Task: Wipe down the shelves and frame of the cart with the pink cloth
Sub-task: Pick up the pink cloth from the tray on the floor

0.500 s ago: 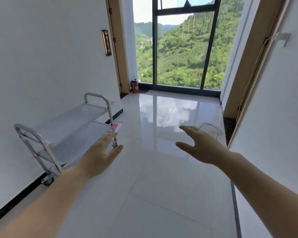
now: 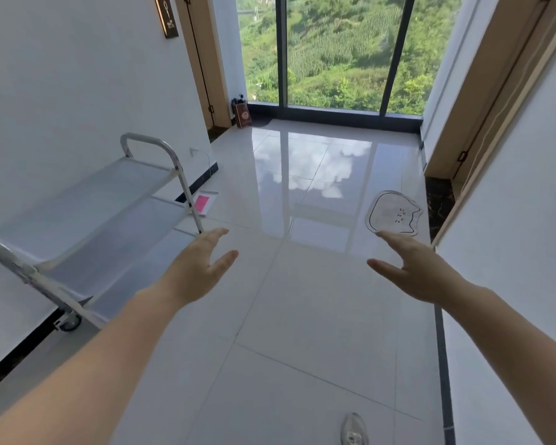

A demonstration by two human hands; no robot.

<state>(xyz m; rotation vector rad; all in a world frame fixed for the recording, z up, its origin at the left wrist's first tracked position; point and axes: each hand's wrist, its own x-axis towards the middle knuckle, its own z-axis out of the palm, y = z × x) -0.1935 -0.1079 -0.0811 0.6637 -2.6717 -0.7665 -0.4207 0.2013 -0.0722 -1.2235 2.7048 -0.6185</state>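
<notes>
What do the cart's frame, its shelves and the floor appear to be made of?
Cart frame: apparently polished metal tubing, judging by its silvery sheen and bright highlights. Shelves: flat pale grey panels with a matte look, possibly brushed metal or plastic; the view leaves it open. Floor: large glossy tiles, seemingly ceramic, with visible grout lines and a mirror-like reflection of the window.

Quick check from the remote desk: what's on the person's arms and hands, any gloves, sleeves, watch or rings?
Both forearms are bare up to the frame edge, with no sleeves in view. The left hand and the right hand wear no gloves. No watch, band or ring shows on the sides facing the head camera. The only clothing visible is a light grey shoe at the bottom edge.
</notes>
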